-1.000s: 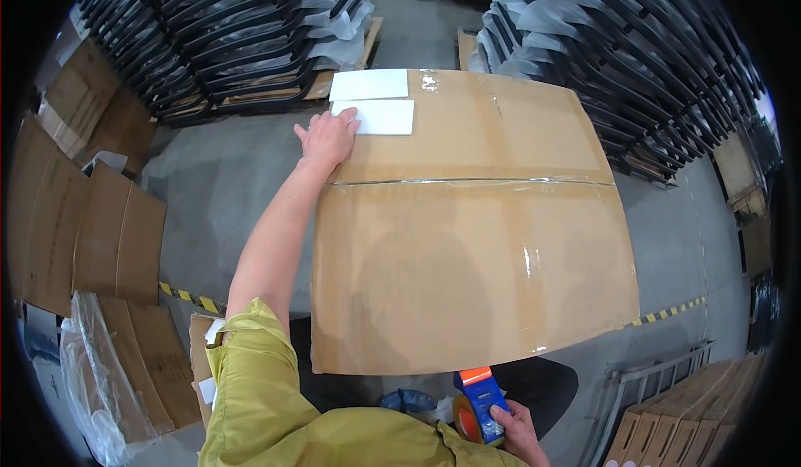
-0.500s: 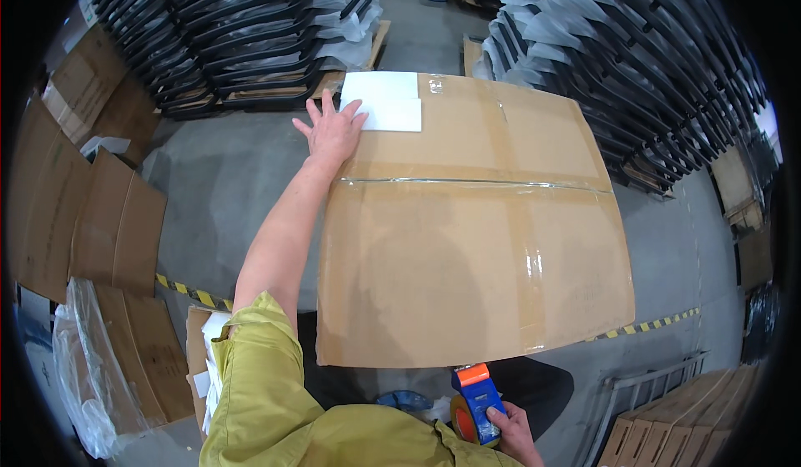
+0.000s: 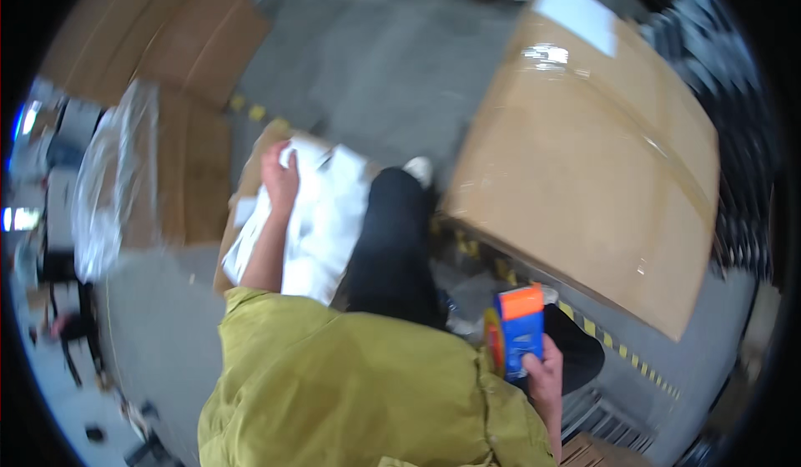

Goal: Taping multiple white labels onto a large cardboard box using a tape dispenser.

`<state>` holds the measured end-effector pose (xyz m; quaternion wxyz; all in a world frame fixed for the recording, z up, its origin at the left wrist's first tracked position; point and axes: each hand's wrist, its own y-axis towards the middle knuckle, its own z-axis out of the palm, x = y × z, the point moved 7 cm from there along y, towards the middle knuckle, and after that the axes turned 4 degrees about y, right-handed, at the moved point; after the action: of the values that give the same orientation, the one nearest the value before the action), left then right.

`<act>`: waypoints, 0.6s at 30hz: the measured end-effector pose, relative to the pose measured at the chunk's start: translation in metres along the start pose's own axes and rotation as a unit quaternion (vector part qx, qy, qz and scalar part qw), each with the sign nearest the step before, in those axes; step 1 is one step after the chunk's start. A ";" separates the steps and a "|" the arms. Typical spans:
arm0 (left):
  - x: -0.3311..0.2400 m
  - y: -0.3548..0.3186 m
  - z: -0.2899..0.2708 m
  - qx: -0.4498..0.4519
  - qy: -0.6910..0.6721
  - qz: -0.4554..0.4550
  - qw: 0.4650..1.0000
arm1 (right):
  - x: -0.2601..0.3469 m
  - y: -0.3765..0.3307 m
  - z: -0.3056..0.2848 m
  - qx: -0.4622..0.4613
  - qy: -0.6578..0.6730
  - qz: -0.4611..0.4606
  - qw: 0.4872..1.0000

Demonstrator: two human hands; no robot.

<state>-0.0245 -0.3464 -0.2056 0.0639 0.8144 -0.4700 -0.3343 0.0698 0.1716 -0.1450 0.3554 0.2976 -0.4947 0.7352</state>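
My right hand grips a blue tape dispenser with an orange front, held low beside my right leg. My left hand is over an open carton of white sheets, near its far edge. Its fingers look apart and slightly bent, though blurred; whether they touch a sheet is unclear. To the right stands a large taped carton, with white paper lying on its far end.
Brown cartons stand at the far left, next to one with clear plastic wrap. Stacked black frames line the right side. Yellow-black tape marks the floor beside the large carton. A metal rack lies at the lower right.
My view has swung left. My left hand has left the white paper on the large carton and come down to the carton of white sheets. The tape dispenser stays in my right hand.
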 end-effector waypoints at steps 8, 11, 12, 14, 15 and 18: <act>0.112 -0.165 -0.027 0.059 0.074 -0.241 0.966 | -0.017 0.003 -0.005 0.011 -0.119 0.083 0.989; 0.048 -0.147 -0.016 0.077 0.036 -0.048 0.995 | -0.016 -0.002 -0.005 0.005 -0.149 0.081 0.986; 0.019 -0.139 -0.009 0.135 0.033 0.017 0.990 | -0.015 -0.004 -0.006 0.000 -0.149 0.081 0.985; -0.009 -0.135 0.018 0.286 0.057 -0.006 0.957 | -0.012 -0.007 -0.001 -0.001 -0.145 0.082 0.986; -0.017 -0.136 0.033 0.346 0.096 -0.027 0.933 | -0.011 -0.010 -0.001 -0.016 -0.144 0.079 0.986; 0.049 -0.162 0.072 0.338 0.003 0.006 0.941 | -0.003 -0.009 0.009 0.006 -0.174 0.039 0.984</act>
<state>0.0654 -0.2822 -0.3527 -0.2115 0.7863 -0.5600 -0.1530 0.0794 0.1653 -0.1399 0.2333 0.4037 -0.5558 0.6883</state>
